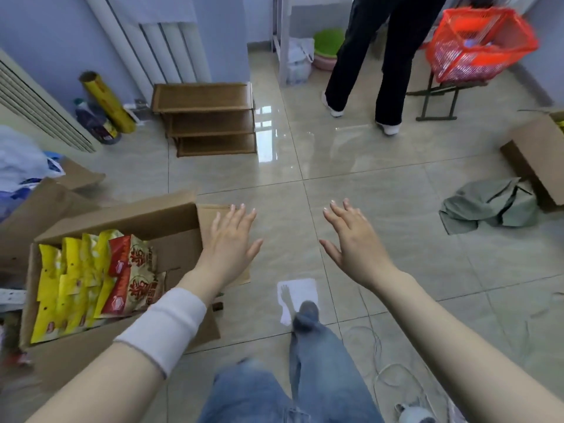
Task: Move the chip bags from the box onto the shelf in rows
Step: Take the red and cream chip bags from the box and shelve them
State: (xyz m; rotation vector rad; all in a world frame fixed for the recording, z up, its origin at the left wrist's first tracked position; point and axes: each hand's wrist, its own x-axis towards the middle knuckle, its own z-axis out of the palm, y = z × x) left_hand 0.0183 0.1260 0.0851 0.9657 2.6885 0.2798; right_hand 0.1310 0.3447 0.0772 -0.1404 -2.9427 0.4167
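Head view shows both hands stretched forward, palms down, above the tiled floor [381, 184]. Left hand [230, 242] has its fingers straight and spread and holds nothing; it hovers over the right flap of the cardboard box [171, 218]. Right hand [351, 239] is the same, fingers released, well apart from the box. Yellow chip bags [65, 285] and red chip bags [135, 276] stand inside the box at lower left. Brown shelf [207, 117] stands farther away near the wall.
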